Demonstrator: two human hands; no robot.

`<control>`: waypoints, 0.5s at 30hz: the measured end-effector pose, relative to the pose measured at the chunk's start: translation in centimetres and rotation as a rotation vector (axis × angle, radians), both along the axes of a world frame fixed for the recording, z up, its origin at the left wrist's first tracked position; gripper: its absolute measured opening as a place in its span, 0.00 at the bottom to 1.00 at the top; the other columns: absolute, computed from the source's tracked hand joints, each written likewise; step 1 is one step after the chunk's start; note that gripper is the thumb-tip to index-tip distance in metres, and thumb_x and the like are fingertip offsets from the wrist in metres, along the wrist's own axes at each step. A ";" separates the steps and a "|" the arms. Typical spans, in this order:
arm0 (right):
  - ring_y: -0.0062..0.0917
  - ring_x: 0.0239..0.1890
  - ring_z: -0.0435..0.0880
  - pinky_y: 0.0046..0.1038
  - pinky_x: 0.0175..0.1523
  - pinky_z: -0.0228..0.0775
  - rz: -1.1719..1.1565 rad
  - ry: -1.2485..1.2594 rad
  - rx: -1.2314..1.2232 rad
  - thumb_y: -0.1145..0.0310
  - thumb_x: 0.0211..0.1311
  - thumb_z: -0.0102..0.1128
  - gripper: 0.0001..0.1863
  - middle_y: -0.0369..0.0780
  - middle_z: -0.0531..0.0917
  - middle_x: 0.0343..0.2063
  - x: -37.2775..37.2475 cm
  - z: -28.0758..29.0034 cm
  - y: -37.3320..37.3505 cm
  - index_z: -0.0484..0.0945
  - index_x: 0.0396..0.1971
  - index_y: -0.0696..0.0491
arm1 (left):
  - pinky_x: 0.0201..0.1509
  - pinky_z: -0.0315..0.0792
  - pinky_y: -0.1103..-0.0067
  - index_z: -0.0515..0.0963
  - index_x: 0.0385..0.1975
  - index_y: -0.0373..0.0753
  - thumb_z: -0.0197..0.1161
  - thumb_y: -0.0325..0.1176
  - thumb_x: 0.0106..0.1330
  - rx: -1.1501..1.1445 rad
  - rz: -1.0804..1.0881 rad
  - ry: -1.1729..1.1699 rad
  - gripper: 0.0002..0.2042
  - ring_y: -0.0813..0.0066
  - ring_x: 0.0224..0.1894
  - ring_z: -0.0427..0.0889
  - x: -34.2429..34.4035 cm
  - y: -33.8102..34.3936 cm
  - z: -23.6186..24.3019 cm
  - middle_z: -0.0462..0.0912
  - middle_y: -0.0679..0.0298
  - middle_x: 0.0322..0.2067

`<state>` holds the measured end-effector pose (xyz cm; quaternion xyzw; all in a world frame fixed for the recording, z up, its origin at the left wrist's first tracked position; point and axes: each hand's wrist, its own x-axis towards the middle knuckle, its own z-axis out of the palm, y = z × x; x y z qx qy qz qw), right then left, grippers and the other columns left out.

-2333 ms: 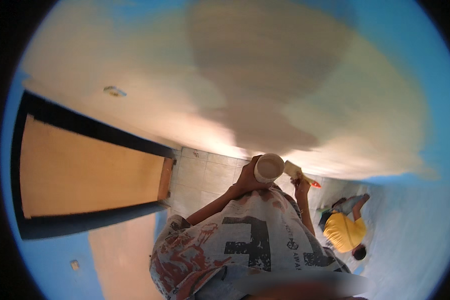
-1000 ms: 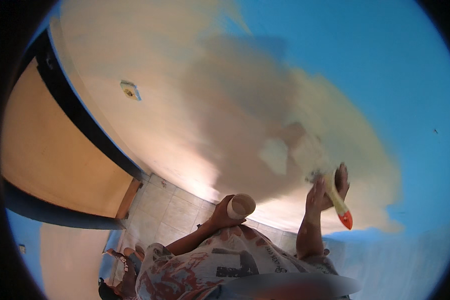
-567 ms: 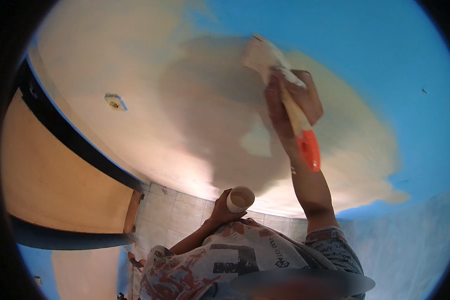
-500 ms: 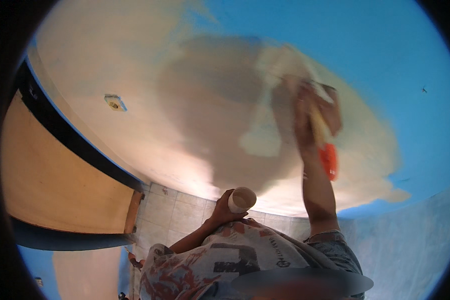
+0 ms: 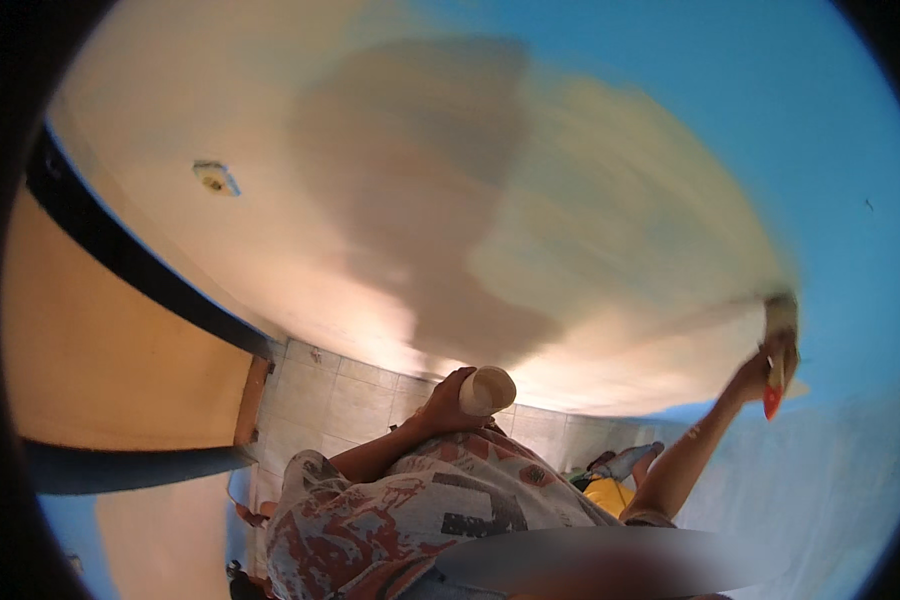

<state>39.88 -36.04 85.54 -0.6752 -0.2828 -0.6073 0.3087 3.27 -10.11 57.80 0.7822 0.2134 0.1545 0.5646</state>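
Note:
My left hand (image 5: pixel 442 405) is wrapped round a white cup-like tub (image 5: pixel 488 391) in front of my shirt. The tub's mouth faces up; its contents are hard to make out. Far out to the right, my right hand (image 5: pixel 780 352) grips a wide paintbrush (image 5: pixel 773 398) with a red-tipped handle. Its bristle end is against the wall, where a cream painted area (image 5: pixel 630 230) meets bright blue (image 5: pixel 830 150). Over the cream paint falls a large dark shadow (image 5: pixel 410 150).
A wall socket (image 5: pixel 216 178) sits on the cream area at the left. Below it is a wooden door (image 5: pixel 120 340) in a black frame. Pale tiles (image 5: pixel 305 400) cover the floor. Something yellow (image 5: pixel 608 496) lies beyond my right side. Another blue wall (image 5: pixel 820 480) closes the right.
My right hand has swept the brush right and down, from mid-wall to the cream area's right edge. The left hand still holds the tub. The yellow thing has come into view.

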 end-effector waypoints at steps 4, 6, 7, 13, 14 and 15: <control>0.33 0.35 0.85 0.33 0.42 0.77 0.340 0.049 0.045 0.73 0.58 0.66 0.06 0.43 0.85 0.33 -6.2 0.9 12.4 0.82 0.34 0.56 | 0.60 0.72 0.65 0.65 0.60 0.35 0.84 0.50 0.36 0.024 -0.059 -0.074 0.50 0.54 0.56 0.77 0.5 1.0 -1.7 0.76 0.50 0.54; 0.32 0.32 0.85 0.31 0.38 0.77 0.464 0.006 0.013 0.71 0.55 0.67 0.06 0.42 0.84 0.32 -9.1 1.5 18.0 0.82 0.33 0.53 | 0.59 0.73 0.65 0.65 0.60 0.35 0.84 0.49 0.36 -0.022 -0.057 -0.085 0.49 0.55 0.56 0.78 0.7 1.0 -2.2 0.76 0.50 0.53; 0.32 0.31 0.85 0.30 0.36 0.77 0.532 -0.019 -0.007 0.70 0.54 0.68 0.06 0.41 0.84 0.31 -10.6 1.7 20.5 0.82 0.32 0.52 | 0.58 0.73 0.64 0.66 0.60 0.35 0.84 0.49 0.36 -0.034 -0.056 -0.083 0.49 0.55 0.55 0.78 0.7 1.1 -1.9 0.76 0.50 0.53; 0.34 0.31 0.82 0.36 0.30 0.75 1.275 -0.171 -0.126 0.67 0.49 0.67 0.05 0.39 0.77 0.30 -21.0 4.3 34.4 0.81 0.28 0.46 | 0.57 0.75 0.64 0.67 0.59 0.36 0.84 0.46 0.37 -0.023 -0.015 -0.049 0.47 0.57 0.54 0.79 0.6 1.1 -2.1 0.77 0.52 0.52; 0.33 0.32 0.83 0.35 0.30 0.76 1.340 -0.091 -0.185 0.68 0.48 0.67 0.06 0.37 0.77 0.30 -23.0 4.4 36.3 0.81 0.29 0.47 | 0.57 0.74 0.65 0.67 0.58 0.36 0.84 0.45 0.37 -0.022 -0.004 -0.069 0.47 0.57 0.54 0.79 0.5 1.4 -2.0 0.77 0.52 0.52; 0.32 0.30 0.83 0.33 0.32 0.77 1.260 -0.083 -0.235 0.69 0.47 0.70 0.09 0.41 0.79 0.35 -24.0 4.4 37.7 0.82 0.31 0.49 | 0.57 0.74 0.65 0.67 0.58 0.36 0.84 0.45 0.36 -0.022 -0.006 -0.087 0.46 0.57 0.55 0.78 0.4 1.2 -1.9 0.77 0.53 0.52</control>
